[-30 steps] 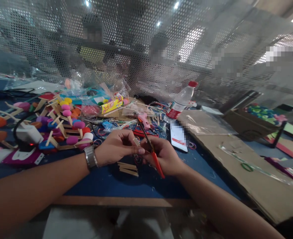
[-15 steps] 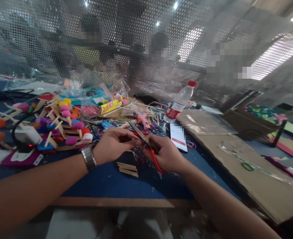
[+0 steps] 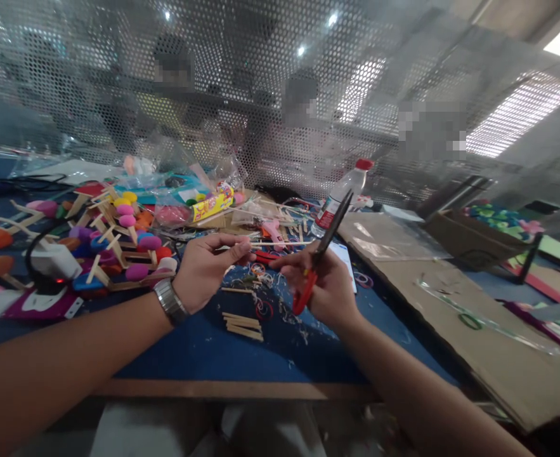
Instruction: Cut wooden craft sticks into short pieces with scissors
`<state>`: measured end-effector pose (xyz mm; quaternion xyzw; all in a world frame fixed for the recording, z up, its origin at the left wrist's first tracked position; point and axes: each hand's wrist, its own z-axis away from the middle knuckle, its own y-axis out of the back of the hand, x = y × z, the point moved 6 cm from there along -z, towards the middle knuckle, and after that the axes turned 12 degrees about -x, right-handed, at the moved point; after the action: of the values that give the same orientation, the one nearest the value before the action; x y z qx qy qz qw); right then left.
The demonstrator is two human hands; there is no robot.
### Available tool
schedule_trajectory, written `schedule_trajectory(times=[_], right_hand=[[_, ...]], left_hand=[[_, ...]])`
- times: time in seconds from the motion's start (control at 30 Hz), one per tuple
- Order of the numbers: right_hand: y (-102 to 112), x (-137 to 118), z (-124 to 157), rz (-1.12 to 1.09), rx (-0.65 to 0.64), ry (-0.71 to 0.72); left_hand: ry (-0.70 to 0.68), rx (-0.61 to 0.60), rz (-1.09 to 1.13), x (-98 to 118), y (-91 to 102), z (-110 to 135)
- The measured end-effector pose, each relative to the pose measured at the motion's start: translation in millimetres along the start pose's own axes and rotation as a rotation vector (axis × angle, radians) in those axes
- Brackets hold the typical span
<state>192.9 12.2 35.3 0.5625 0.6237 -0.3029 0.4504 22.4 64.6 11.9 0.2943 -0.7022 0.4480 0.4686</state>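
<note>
My left hand (image 3: pixel 207 268) has its grip pinched on a stick (image 3: pixel 280 244) running crosswise toward my right hand (image 3: pixel 331 291), which clasps upward-angled scissors (image 3: pixel 333 223).

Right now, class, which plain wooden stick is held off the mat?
The thin stick pinched by the left hand, held level; the other sticks lie stacked on the blue mat below.

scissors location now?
Head view, centre: the red-handled scissors are in the right hand, blades pointing up toward the water bottle, just right of the thin wooden stick in the left hand.
</note>
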Motion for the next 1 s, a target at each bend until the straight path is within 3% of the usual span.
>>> schedule_trajectory(times=[0.33, 0.53, 0.7, 1.0], right_hand=[[-9.9, 2.6, -0.6, -0.073, 0.028, 0.075], [-8.6, -2.0, 2.9, -0.04, 0.084, 0.113], [-4.9, -5.2, 3.5, 0.005, 0.1, 0.16], [1.2, -7.2, 5.7, 0.054, 0.154, 0.155]], left_hand=[[0.138, -0.147, -0.024, -4.6, -22.4, 9.7], [0.164, -0.136, -0.003, -3.5, -23.5, 10.4], [0.239, -0.21, -0.026, -6.5, -29.3, 13.3], [0.199, -0.339, -0.199, -11.1, -23.4, 12.0]])
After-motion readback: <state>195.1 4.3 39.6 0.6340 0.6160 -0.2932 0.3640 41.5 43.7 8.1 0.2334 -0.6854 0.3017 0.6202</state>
